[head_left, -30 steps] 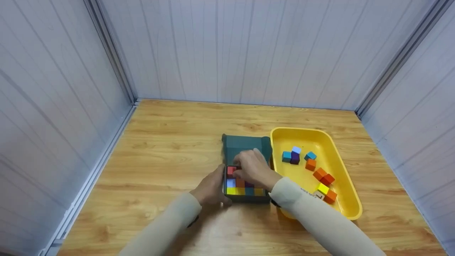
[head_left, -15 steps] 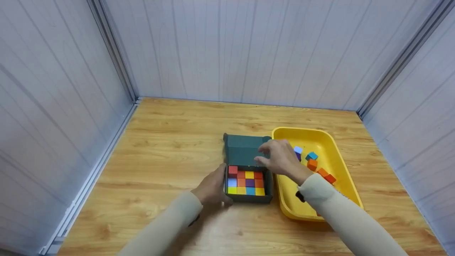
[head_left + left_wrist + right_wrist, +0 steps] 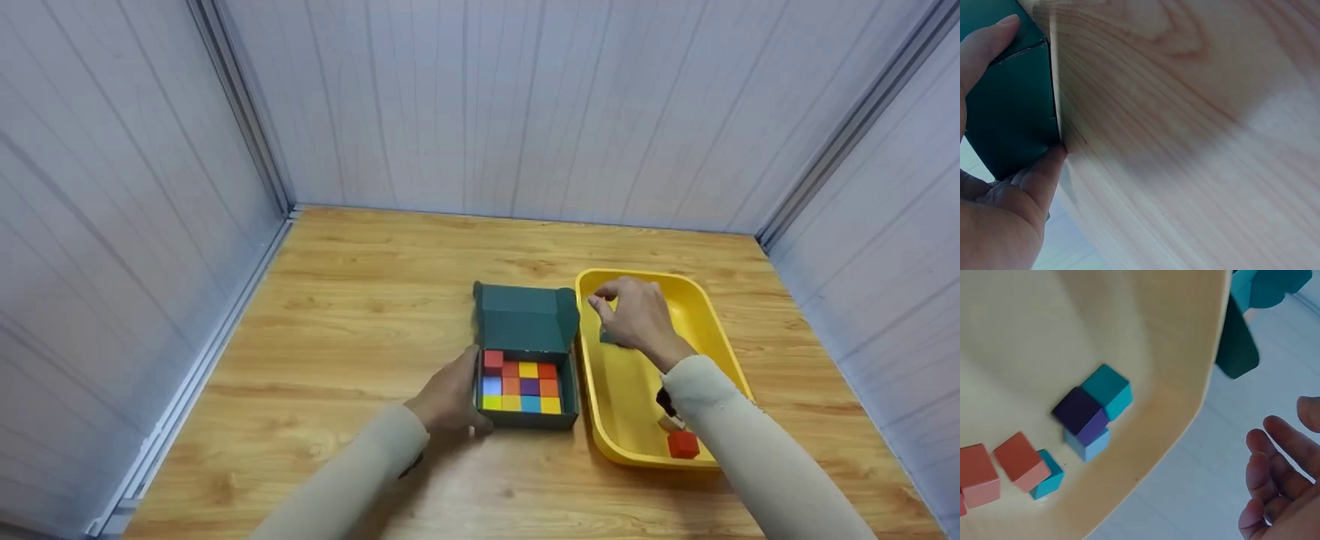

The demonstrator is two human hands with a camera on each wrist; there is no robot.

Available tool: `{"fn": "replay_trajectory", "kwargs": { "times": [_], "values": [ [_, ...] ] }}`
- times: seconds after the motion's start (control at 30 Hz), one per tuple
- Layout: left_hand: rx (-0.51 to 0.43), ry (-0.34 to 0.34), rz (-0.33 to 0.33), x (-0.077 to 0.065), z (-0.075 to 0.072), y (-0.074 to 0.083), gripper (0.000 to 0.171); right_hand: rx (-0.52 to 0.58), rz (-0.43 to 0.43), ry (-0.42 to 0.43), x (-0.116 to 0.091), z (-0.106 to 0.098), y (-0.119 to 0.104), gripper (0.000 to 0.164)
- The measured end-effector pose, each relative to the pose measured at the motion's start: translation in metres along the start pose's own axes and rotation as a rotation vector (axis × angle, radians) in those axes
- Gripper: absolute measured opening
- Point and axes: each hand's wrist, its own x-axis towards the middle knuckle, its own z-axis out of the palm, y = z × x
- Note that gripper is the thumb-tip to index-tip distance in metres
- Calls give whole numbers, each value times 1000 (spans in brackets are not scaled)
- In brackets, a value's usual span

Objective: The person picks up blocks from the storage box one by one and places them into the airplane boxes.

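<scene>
My left hand [image 3: 450, 394] grips the left side of a dark green cardboard box [image 3: 529, 420], thumb on its front and fingers along its side. The box's lid [image 3: 525, 330] is folded back. Coloured cubes fill most of it in rows; a red cube [image 3: 493, 363] in the back left corner stands higher than the others. My right hand [image 3: 637, 315] hovers over the yellow tray [image 3: 622, 397], fingers loosely bent and holding nothing. In the right wrist view, a purple cube [image 3: 1078, 410], a teal cube [image 3: 1107, 385] and a light blue cube [image 3: 1092, 447] cluster near the tray's wall.
An orange cube [image 3: 1019, 458] and another teal cube [image 3: 1050, 481] lie further along in the tray. A red cube [image 3: 683, 444] sits near its front edge; my right forearm hides part of the tray. The wooden table [image 3: 360, 300] is enclosed by pale panels [image 3: 495, 105].
My right hand has left the box and moved right, over the tray, uncovering the cubes in the box. The left hand has stayed at the box.
</scene>
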Motion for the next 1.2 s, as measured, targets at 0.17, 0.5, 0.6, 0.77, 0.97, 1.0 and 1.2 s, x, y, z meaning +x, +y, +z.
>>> {"fn": "replay_trajectory", "kwargs": {
  "times": [0.17,0.5,0.6,0.77,0.97,1.0,1.2],
  "values": [
    [6,0,-17,0,0,1,114,-111,60,-106,1,5,18,30],
    [15,2,4,-1,0,1,114,-251,97,-244,0,23,40,42],
    [12,0,6,-1,-1,1,113,-260,96,-257,1,29,43,40],
    [6,-4,4,-2,-2,1,110,-274,114,-260,3,35,47,37],
    [18,-10,-26,-1,-2,1,114,-302,126,-258,4,39,48,24],
    [18,-12,-31,0,-2,1,115,-310,126,-256,4,40,49,22],
    [6,-13,-23,-1,-2,1,114,-346,120,-253,2,43,50,14]
  ]
}}
